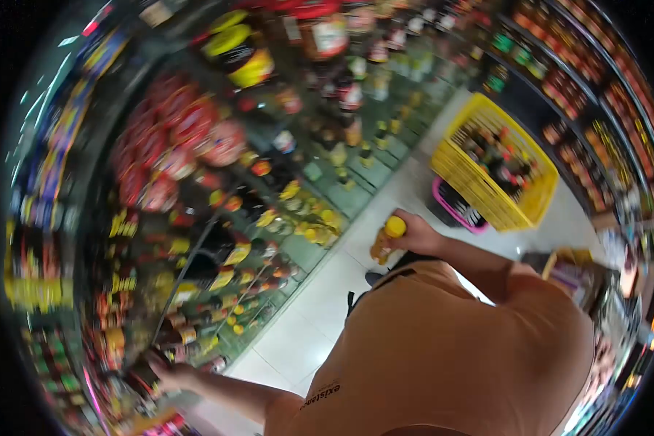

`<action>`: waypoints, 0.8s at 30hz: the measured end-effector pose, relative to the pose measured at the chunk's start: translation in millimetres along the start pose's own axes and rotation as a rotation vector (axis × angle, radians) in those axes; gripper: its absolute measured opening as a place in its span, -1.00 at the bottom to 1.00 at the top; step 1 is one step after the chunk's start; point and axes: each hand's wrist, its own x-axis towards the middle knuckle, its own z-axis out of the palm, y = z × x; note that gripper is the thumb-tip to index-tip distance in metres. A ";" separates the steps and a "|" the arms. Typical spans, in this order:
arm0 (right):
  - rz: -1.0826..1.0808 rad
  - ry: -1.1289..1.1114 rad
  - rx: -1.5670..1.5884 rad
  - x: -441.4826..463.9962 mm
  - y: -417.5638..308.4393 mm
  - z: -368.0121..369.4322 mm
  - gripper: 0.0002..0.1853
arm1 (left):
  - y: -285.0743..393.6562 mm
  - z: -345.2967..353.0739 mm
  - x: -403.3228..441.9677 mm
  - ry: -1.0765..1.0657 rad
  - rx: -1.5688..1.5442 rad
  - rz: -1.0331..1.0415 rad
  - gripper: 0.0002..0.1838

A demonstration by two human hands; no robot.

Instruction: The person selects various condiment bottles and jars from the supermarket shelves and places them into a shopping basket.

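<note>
My right hand (414,234) is closed around a small bottle (381,249) with a yellow cap and yellow-brown contents, held in front of my waist. At the lower left my left hand (168,373) reaches to the shelf edge. Its fingers are bent around a dark container (142,376), blurred and partly covered by the hand. Bottles with yellow caps (316,225) stand on the glass shelf (305,265) between my two hands. Clusters of red-wrapped packs (189,127) sit farther back.
A yellow basket (495,207) full of bottles and jars stands on the tiled floor (287,349) to my right, above a dark basket with a pink rim (443,198). Shelves of jars (567,94) line the far right. A cardboard box (570,272) is behind my right arm.
</note>
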 end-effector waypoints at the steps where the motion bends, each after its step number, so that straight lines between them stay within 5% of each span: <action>1: 0.012 0.004 0.054 0.7 10.8 -5.7 -0.54 | -7.8 -6.1 -5.9 -0.116 -0.061 0.142 -0.27; 3: 0.095 0.036 0.183 -2.1 18.6 -18.1 -0.54 | -12.6 -7.6 -26.5 -0.234 -0.133 0.278 -0.24; 7: 0.072 0.063 0.191 4.1 33.1 -60.2 -0.50 | 17.2 18.9 -89.2 -0.004 0.327 -0.046 -0.34; 8: 0.062 0.118 0.221 5.7 59.5 -67.2 -0.43 | 19.8 15.1 -97.5 -0.155 0.354 -0.259 -0.31; 9: 0.019 0.103 0.239 14.4 86.4 -71.1 -0.36 | -42.1 -47.3 -67.3 -0.348 0.431 -0.225 -0.33; 10: 0.119 0.047 0.272 8.3 40.4 -89.4 -0.36 | -41.8 -50.7 -80.5 -0.285 0.400 -0.289 -0.42; 12: 0.100 0.056 0.486 21.6 83.5 -108.8 -0.40 | -65.4 -50.4 -101.5 -0.112 0.084 -0.359 -0.36; 13: 0.072 0.215 0.489 24.7 81.6 -107.9 -0.49 | -2.9 1.6 -114.8 -0.199 0.008 -0.089 -0.27; 14: -0.005 0.079 0.342 33.6 89.8 -124.4 -0.53 | 35.8 32.8 -128.9 -0.231 -0.032 -0.033 -0.26; 17: -0.098 0.064 0.306 58.9 106.1 -137.4 -0.57 | 40.2 34.7 -139.6 -0.175 0.097 -0.004 -0.17; 24: 0.004 0.062 0.321 58.3 81.0 -158.5 -0.54 | 56.6 30.1 -165.5 -0.202 0.073 -0.043 -0.33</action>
